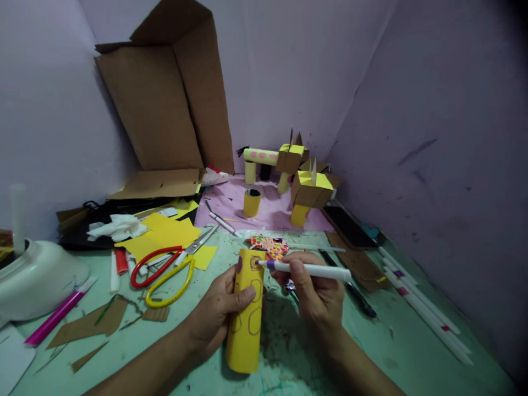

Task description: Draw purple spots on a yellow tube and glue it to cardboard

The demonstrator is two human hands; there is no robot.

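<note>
You're into the colouring step, it seems: your left hand (216,308) grips the yellow tube (244,355) over the green table (412,352), and your right hand (315,300) pinches the white marker (325,270), tip at the top ring (254,264). Next likely calls for small, steady strokes inside it, then the 2 outlines (256,291) below.

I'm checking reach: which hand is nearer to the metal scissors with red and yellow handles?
Left. The left hand, gripping the yellow cylindrical tube, is right of the scissors; the right hand, holding the white-and-purple marker, is farther right.
</note>
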